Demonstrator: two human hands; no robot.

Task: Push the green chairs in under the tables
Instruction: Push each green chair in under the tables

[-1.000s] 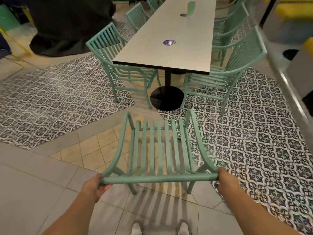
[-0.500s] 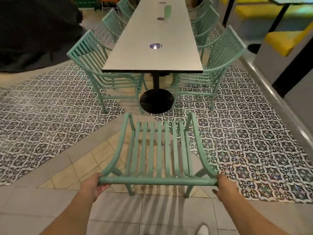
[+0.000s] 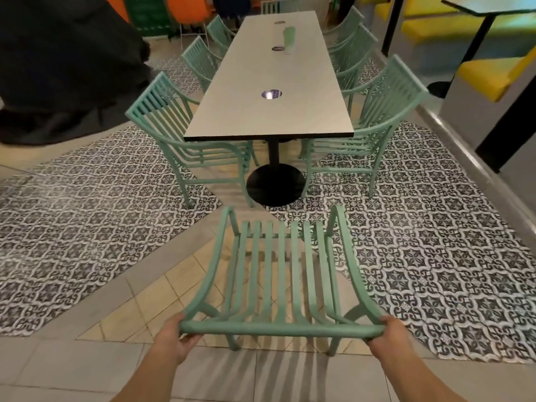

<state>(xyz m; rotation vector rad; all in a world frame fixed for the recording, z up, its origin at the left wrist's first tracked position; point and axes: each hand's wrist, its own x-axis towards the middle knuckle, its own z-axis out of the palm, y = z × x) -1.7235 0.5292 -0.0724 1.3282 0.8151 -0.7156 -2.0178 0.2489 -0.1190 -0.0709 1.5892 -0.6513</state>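
- Left hand (image 3: 173, 340), bottom center-left of the frame, curled round the left end of the top rail of the green chair (image 3: 280, 274).
- Right hand (image 3: 387, 333), bottom center-right, wrapped the same way round the rail's right end.
- Held chair sitting lower middle of the frame, back toward the camera, seat slats pointing up-frame at the table (image 3: 271, 91), not under it yet, front edge near the black round base (image 3: 275, 184).
- Standing half on plain beige tiles, half on the patterned tile floor (image 3: 435, 242).
- Up-frame, 2 more green ones flanking the table's near end: left chair (image 3: 179, 132) and right chair (image 3: 377, 117), both already tucked in with seats under the top.
- More of the same lined along both long sides toward the top of the frame.
- Purple round sticker (image 3: 271, 94) on the tabletop, center frame.
- Yellow bench seat (image 3: 490, 74) at upper right.
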